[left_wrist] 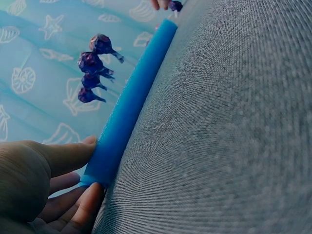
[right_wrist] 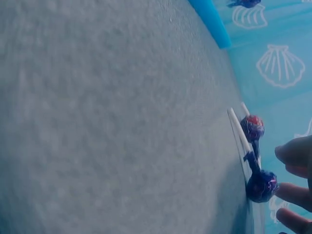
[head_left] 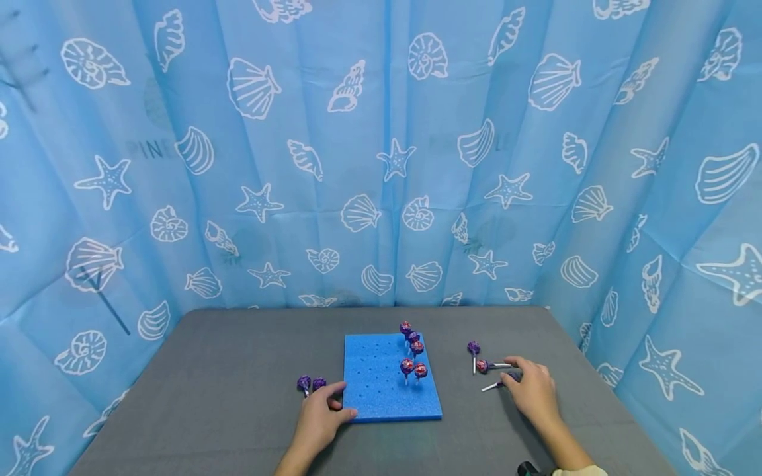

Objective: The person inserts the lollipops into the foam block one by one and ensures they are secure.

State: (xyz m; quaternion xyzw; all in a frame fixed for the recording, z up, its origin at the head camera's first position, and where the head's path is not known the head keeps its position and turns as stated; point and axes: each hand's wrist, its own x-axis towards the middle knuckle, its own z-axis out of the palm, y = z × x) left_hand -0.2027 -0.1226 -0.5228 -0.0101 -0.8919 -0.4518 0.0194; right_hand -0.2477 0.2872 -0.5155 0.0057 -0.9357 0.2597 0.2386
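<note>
My left hand [head_left: 318,420] holds the near left corner of a blue foam board [head_left: 375,396] dotted with small holes. In the left wrist view, the thumb lies on the board's top side and fingers are at its lower edge. Several wrapped lollipops [head_left: 407,365] stand upright along the board's right part. Over on the right, my right hand [head_left: 534,391] is spread around a purple lollipop [right_wrist: 262,186] lying on the table, a fingertip right at its wrapped head. Two more lollipops lie just beyond, one with a red and purple wrapper [head_left: 482,365], one purple [head_left: 473,347].
Two purple lollipops [head_left: 304,383] lie left of the board, partly hidden by the left hand. Grey cloth covers the table [head_left: 256,350]. A blue curtain [head_left: 381,165] with white shell prints hangs behind and along the sides. A dark object [head_left: 526,469] shows beside the right sleeve.
</note>
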